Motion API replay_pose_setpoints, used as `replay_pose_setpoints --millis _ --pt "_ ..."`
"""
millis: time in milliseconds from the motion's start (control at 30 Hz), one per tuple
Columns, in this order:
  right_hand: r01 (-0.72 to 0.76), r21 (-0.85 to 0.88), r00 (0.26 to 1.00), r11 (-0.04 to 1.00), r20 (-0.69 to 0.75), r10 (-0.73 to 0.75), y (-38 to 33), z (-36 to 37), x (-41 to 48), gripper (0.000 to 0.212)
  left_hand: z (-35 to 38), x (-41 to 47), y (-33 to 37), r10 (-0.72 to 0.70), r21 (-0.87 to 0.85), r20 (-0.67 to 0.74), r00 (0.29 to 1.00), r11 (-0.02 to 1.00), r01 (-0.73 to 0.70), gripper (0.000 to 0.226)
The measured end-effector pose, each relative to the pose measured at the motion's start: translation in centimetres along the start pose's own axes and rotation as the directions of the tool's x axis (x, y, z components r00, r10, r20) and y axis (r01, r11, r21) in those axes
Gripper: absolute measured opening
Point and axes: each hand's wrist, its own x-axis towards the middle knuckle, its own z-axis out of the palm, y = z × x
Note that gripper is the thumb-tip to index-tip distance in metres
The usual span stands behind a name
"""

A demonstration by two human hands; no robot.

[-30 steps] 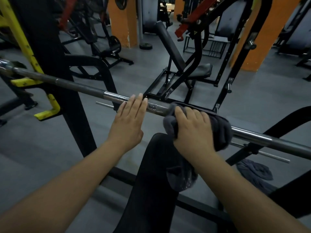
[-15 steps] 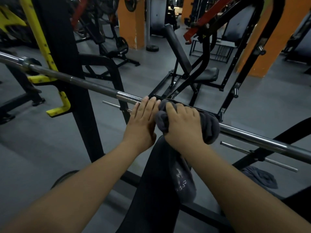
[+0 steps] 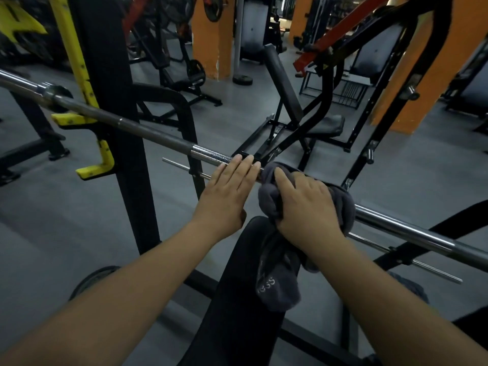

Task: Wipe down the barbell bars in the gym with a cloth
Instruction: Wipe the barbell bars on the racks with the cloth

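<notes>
Head view, nearest first: two bare forearms reach forward over a black bench pad [image 3: 237, 326]; a grey cloth [image 3: 280, 283] hangs down in front of the pad's far end, with pale lettering on its lower part; the right hand [image 3: 306, 204] has its grip closed round the bunched upper part of that cloth, which wraps the barbell bar [image 3: 409, 229]; the left hand [image 3: 227, 196] lies just beside it, grip open, fingers straight and together, flat on the bar's bright chrome section; the bar slants from upper left to lower right, resting at the left on a yellow hook [image 3: 71, 118] by a black upright [image 3: 113, 101]; a thin steel rod [image 3: 435, 272] runs below and alongside the bar; a second grey cloth [image 3: 412, 286] lies on the grey floor [image 3: 52, 220] at the right; farther off stand an incline bench [image 3: 285, 83], a weight plate [image 3: 242, 80] flat on the floor, and an orange pillar [image 3: 211, 43].
</notes>
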Motion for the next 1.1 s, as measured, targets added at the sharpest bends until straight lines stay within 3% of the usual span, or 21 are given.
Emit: replay_pose_setpoints --millis 133,267,367,467,567,633,700,800,900,1100 --pt "-0.066 -0.059 0.998 0.996 -0.022 0.065 2.1 0.7 -3.7 0.089 -0.4 -0.4 -1.8 -0.058 0.066 0.035 0.998 0.996 0.056 0.104" --pt "-0.177 -0.038 0.983 0.983 0.035 0.178 -1.6 -0.4 -0.6 0.085 -0.3 -0.9 -2.5 -0.103 0.034 0.079 0.992 0.994 0.101 0.112" --pt "-0.063 0.037 0.997 0.997 0.042 0.061 -3.5 -0.6 1.7 0.085 -0.1 -0.9 -2.3 -0.115 0.014 0.099 0.988 0.993 0.115 0.117" --pt "0.052 0.016 0.995 0.999 0.087 -0.053 -0.7 -0.2 0.5 0.085 -0.2 -0.8 -2.5 -0.102 0.004 0.119 0.988 0.995 0.102 0.115" --pt "0.036 -0.005 0.999 0.999 0.035 -0.036 1.3 0.7 -0.7 0.087 -1.1 -0.6 -4.8 -0.076 0.064 0.076 0.994 0.995 0.071 0.106" --pt "0.011 -0.020 1.000 1.000 0.023 -0.011 0.8 1.1 -0.5 0.088 -2.1 -0.2 -8.1 -0.165 0.113 0.066 0.984 0.981 0.157 0.103" --pt "-0.013 -0.027 1.000 1.000 0.006 0.014 -0.1 1.2 -0.1 0.087 -2.7 0.1 -11.3 -0.262 0.153 0.095 0.961 0.957 0.246 0.105" --pt "-0.027 -0.049 0.999 0.998 -0.029 0.025 -1.0 0.8 0.5 0.085 -2.0 0.1 -12.6 -0.274 0.134 0.161 0.948 0.958 0.254 0.114" --pt "-0.041 -0.074 0.999 0.996 0.017 0.042 -3.2 0.7 2.2 0.086 -1.1 -0.1 -12.1 -0.291 0.118 0.142 0.946 0.954 0.275 0.116" --pt "0.111 -0.074 0.993 0.991 0.050 -0.108 -4.0 0.9 2.4 0.092 -0.5 0.1 -11.3 -0.327 0.091 0.064 0.943 0.943 0.321 0.108"
